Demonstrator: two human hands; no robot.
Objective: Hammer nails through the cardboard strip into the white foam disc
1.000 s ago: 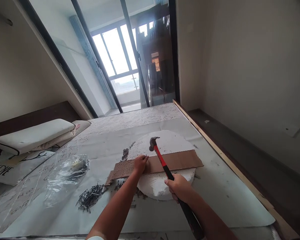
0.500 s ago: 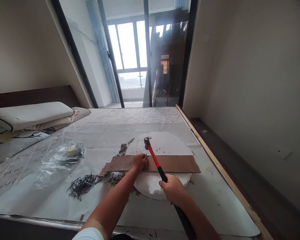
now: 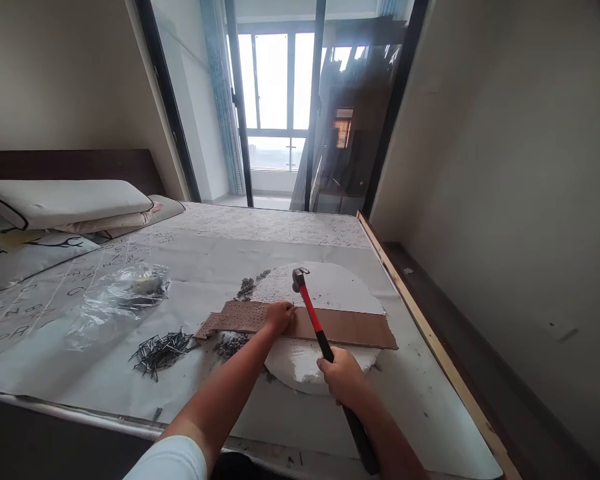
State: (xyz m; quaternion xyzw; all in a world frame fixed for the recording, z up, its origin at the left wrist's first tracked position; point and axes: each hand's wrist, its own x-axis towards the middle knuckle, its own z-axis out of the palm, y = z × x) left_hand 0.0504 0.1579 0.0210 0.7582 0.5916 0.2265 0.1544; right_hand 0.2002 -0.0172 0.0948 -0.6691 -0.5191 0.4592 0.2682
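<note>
A strip of brown cardboard (image 3: 347,325) lies across a round white foam slab (image 3: 307,367); its left part is dotted with many small holes. My left hand (image 3: 280,317) rests on the cardboard, fingers pinched round a thin nail (image 3: 293,306) that barely shows. In my right hand (image 3: 344,377) is a claw hammer (image 3: 311,310) with a red and black handle. Its head hangs just above and to the right of my left fingertips, apart from the nail. A pile of loose nails (image 3: 163,352) sits to the left of the cardboard.
Crumbled grey bits (image 3: 247,288) lie along the slab's left edge. A clear plastic bag (image 3: 125,297) with dark contents is farther left. Pillows (image 3: 65,203) are stacked at the back left of the bed. A wooden rail (image 3: 420,320) runs along the right side.
The camera view has tilted and shifted slightly. The hammer still hovers close to my left fingers, and both hands keep their grips.
</note>
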